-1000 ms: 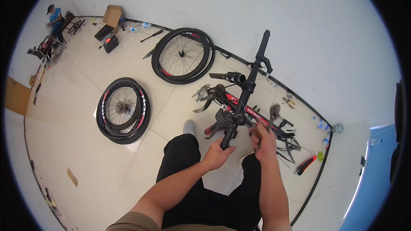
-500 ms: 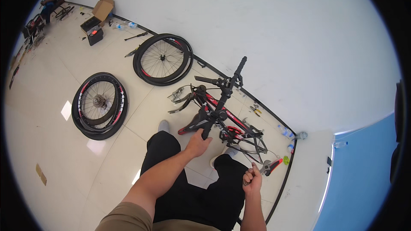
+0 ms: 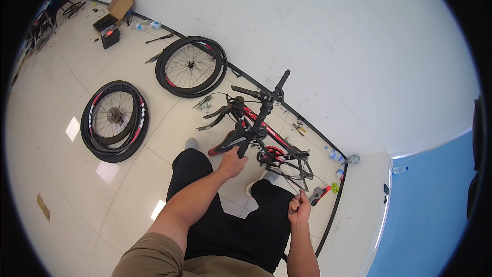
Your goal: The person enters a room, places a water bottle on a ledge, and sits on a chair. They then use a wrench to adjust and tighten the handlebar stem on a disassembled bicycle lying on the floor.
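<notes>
The bicycle frame (image 3: 269, 132), black and red, stands wheelless in front of me, leaning over at a slant. Its handlebar (image 3: 268, 103) is turned across it, and my left hand (image 3: 233, 163) is closed round the near grip. Beside that hand is the black saddle (image 3: 229, 142) with red trim. My right hand (image 3: 299, 208) is closed near the frame's rear end, with a small dark metal piece partly showing in the fist; its kind is hidden. Close to its fingers, an adjustable wrench (image 3: 320, 195) with a red and black handle appears to lie on the floor.
Two stacks of wheels lie on the tiles: one with a cassette (image 3: 114, 115) at left, another (image 3: 190, 65) by the wall. Yellow-handled pliers (image 3: 299, 127) and plastic bottles (image 3: 334, 154) line the wall. Farther off are a toolbox (image 3: 108, 32) and an open cardboard box (image 3: 121, 5).
The whole view has shifted slightly, so things sit a little farther left and higher. Both hands keep their holds. The person at the far left is now mostly out of view.
</notes>
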The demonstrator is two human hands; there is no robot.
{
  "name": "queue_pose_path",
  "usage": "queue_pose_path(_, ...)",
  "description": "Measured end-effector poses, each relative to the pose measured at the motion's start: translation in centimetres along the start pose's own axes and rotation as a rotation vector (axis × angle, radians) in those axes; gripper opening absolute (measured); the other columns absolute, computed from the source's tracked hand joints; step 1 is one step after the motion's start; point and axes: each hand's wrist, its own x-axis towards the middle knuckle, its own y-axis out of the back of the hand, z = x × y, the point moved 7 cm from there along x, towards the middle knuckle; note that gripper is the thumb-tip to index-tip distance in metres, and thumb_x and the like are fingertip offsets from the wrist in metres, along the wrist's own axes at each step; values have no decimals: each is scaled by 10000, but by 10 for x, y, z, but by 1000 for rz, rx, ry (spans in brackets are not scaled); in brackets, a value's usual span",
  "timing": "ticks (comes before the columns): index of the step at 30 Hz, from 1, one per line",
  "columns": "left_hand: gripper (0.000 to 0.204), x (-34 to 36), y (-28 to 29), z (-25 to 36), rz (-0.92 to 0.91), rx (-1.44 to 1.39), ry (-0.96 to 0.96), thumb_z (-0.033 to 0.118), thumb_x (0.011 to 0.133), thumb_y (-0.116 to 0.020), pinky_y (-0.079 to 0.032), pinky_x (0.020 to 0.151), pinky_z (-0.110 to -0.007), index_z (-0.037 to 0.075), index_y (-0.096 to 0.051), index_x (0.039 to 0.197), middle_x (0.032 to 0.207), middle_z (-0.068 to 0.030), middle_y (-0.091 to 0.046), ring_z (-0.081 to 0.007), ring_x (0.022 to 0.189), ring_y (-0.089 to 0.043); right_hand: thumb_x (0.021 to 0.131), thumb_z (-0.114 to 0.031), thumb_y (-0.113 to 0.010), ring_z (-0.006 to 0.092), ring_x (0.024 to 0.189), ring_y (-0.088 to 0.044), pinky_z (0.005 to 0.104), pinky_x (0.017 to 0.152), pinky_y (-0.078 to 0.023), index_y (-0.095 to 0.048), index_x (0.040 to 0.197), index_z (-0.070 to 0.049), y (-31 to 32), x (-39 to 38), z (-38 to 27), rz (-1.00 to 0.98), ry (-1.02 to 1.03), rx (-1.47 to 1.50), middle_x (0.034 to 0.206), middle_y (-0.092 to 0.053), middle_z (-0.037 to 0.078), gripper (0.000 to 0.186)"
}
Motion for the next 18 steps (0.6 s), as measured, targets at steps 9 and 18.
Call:
queue_pose_path(9, 390, -2, 3, 6, -23, -16, 36, 232, 780, -724, -513, 772, -406, -5, -614, 1069, 893, -211, -675, -321, 847, -674, 992, -150, -546, 73, 478, -348, 215, 382, -278, -531, 1163, -54, -14, -3, 1, 60, 28, -123, 722, -485, 17, 197)
queue_pose_path(18, 396, -5, 5, 15, -93, -110, 61, 225, 769, -712, -491, 678, -422, -37, -594, 1042, 799, -197, -629, -324, 759, -642, 1007, -151, -523, 73, 477, -336, 212, 381, -277, -519, 1171, -50, -12, -2, 1, 62, 19, -95, 727, -483, 19, 193)
